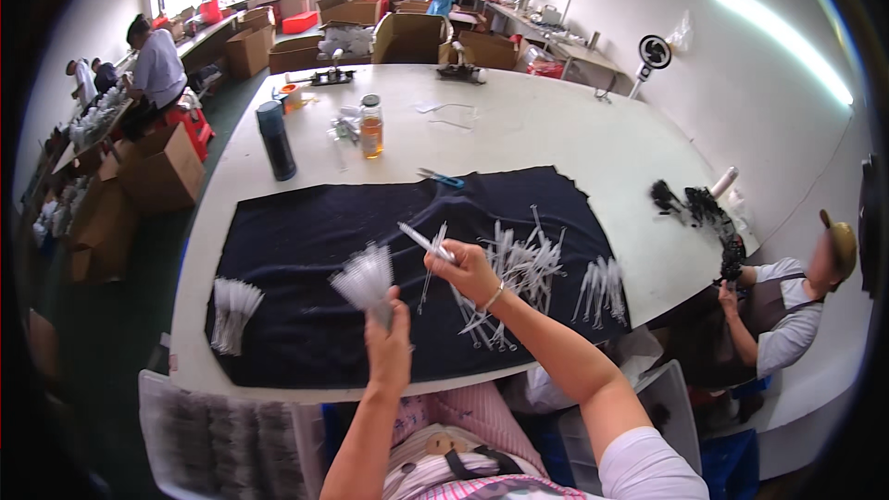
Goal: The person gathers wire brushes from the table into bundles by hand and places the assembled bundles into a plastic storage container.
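My left hand [387, 333] is closed round a fanned bundle of thin white wire brushes [365, 274], bristle ends up. To its right, my right hand [468, 270] pinches a few more white brushes [423, 240] that point up and left. Beside and partly behind that hand, a loose pile of brushes [532, 264] with small looped wire ends lies on the dark cloth [296, 231]. One neat bunch of brushes [235, 313] rests at the cloth's left edge, and a smaller group [602, 292] at its right.
Blue thread snips [443, 179] lie at the cloth's far edge. Beyond stand a dark spray can [276, 141] and a jar of amber liquid [371, 128]. At the right, a co-worker [782, 315] handles black bristly pieces [727, 241]. Below the table is a bin of bundles [222, 440].
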`<state>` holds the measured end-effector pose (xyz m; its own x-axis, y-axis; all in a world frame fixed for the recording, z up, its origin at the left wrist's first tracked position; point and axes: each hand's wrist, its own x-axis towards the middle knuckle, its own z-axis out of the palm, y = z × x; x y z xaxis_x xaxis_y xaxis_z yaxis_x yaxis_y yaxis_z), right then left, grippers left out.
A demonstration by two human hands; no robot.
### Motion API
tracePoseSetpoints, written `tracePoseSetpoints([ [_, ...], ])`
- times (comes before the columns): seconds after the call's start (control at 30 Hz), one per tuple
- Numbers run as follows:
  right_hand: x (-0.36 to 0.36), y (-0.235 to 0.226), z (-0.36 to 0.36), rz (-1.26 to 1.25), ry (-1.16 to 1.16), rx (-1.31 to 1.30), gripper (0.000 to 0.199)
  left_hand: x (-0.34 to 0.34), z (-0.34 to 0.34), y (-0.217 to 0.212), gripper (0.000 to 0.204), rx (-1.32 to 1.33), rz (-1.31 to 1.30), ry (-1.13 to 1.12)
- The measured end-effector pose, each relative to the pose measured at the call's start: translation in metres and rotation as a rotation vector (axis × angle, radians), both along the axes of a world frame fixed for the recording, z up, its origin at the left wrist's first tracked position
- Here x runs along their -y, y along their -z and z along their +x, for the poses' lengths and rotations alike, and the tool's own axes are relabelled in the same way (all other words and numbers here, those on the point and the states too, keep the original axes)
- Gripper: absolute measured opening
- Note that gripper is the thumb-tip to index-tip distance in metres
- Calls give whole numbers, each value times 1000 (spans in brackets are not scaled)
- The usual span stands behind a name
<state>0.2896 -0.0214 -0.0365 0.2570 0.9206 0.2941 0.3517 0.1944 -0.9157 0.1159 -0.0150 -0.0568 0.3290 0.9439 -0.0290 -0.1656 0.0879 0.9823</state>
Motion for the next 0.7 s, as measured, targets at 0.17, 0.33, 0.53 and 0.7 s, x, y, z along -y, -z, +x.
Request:
tracePoseSetpoints([
  [0.17,17,3,-67,-141,62,-274,27,11,0,1,15,218,-352,200],
  [0.33,28,25,-86,-333,201,-645,29,19,-16,18,10,206,-528,100],
  [0.53,36,60,-102,-149,280,-407,29,38,-17,13,20,161,-476,200],
  [0.7,45,48,-97,-180,34,-507,32,39,-31,7,14,97,-414,304],
])
